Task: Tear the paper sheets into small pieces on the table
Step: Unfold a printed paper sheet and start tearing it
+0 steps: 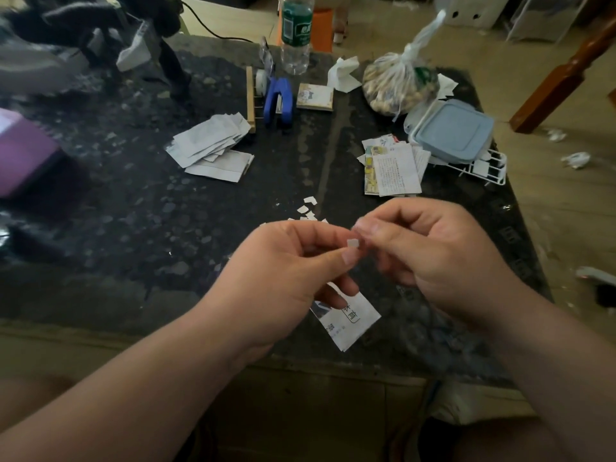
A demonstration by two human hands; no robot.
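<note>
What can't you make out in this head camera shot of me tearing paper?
Head view:
Paper scrap: mostly hidden by the fingers of the left hand and right hand pinching it.
Printed slip: top covered by the left hand; held or lying loose, unclear.
Torn bits: some hidden behind the left hand.
Bottle: top cut off by the frame edge.

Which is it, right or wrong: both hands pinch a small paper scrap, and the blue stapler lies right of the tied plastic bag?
Wrong side: the head view shows the blue stapler left of the tied plastic bag. The left hand and right hand do pinch the small paper scrap.
</note>
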